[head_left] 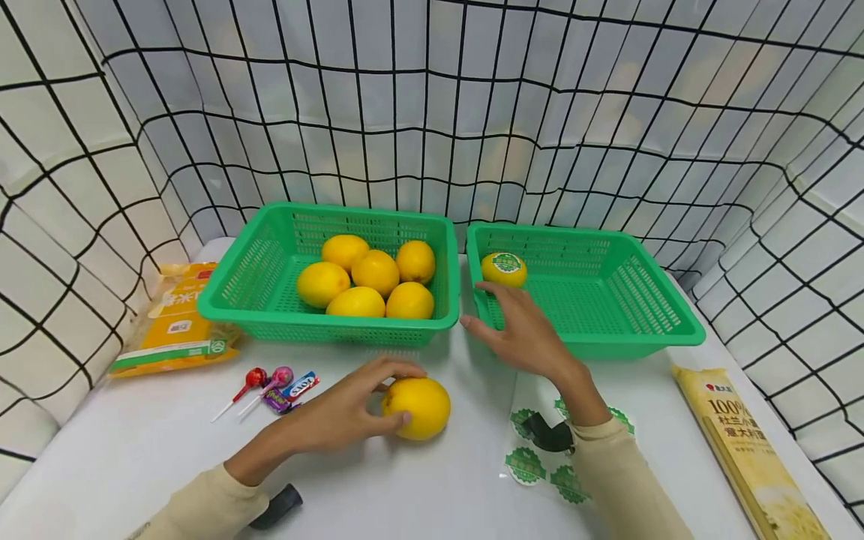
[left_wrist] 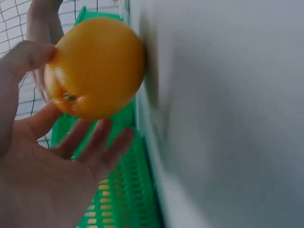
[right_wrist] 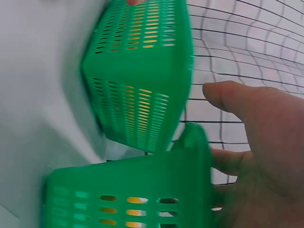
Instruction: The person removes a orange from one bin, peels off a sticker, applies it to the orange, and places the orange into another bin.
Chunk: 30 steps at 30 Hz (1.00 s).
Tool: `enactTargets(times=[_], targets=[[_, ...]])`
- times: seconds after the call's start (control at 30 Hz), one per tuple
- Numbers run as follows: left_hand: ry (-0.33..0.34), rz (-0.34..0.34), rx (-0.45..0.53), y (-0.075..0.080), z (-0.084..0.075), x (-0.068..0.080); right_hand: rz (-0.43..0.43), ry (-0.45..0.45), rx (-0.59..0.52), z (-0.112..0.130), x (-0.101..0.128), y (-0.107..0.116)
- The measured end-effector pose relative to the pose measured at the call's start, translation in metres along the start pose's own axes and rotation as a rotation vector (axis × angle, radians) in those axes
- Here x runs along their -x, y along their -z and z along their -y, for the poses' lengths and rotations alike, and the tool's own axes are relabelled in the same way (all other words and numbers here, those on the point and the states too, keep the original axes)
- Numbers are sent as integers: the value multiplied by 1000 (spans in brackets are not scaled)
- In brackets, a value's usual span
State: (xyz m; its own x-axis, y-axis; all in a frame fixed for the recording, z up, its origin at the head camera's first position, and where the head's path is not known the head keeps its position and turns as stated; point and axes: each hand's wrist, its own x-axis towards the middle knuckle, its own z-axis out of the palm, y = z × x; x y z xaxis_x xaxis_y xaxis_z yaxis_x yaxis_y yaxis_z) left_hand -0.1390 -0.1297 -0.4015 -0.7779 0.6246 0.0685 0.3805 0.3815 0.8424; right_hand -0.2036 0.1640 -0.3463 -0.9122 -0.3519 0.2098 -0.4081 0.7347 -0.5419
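Head cam gives me L hand [head_left: 347,412] gripping a yellow fruit [head_left: 421,409] on the white table [head_left: 466,480], lollipops [head_left: 256,377] & wrapped sweets [head_left: 300,385] nr that wrist. R hand [head_left: 523,330] is at the L edge of the R green basket [head_left: 641,296], nr a stickered fruit [head_left: 503,276] inside. I count 6 fruit [head_left: 375,272] in the L basket [head_left: 324,330], orange bag [head_left: 177,324] to its L, sticker sheet [head_left: 525,465] by the R sleeve [head_left: 624,480], yellow pack [head_left: 748,450] far R

Beige sleeves [head_left: 631,484], snug cuffs [head_left: 599,435]; curved black fitting [head_left: 550,435] beside right cuff, stubby black piece [head_left: 280,507] beside left.
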Motion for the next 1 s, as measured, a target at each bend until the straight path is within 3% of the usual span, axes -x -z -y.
enactTargets(times=[0.17,0.3,0.37,0.5,0.67,0.8,1.0], targets=[[59,-28,-83,12,-3,11,-69,69,-46,7,6,5],[61,-18,-58,15,-2,16,-150,169,-12,12,20,6],[58,-16,-33,15,-1,16,-145,207,-4,12,31,7],[47,-22,-14,12,1,14,11,228,-31,-4,54,7],[35,-54,-48,9,-1,7,267,83,-89,-37,76,6],[18,-64,-70,4,-2,4,366,-41,-87,-56,86,9],[23,-105,-131,-6,-4,5,441,-98,-104,-67,91,9]])
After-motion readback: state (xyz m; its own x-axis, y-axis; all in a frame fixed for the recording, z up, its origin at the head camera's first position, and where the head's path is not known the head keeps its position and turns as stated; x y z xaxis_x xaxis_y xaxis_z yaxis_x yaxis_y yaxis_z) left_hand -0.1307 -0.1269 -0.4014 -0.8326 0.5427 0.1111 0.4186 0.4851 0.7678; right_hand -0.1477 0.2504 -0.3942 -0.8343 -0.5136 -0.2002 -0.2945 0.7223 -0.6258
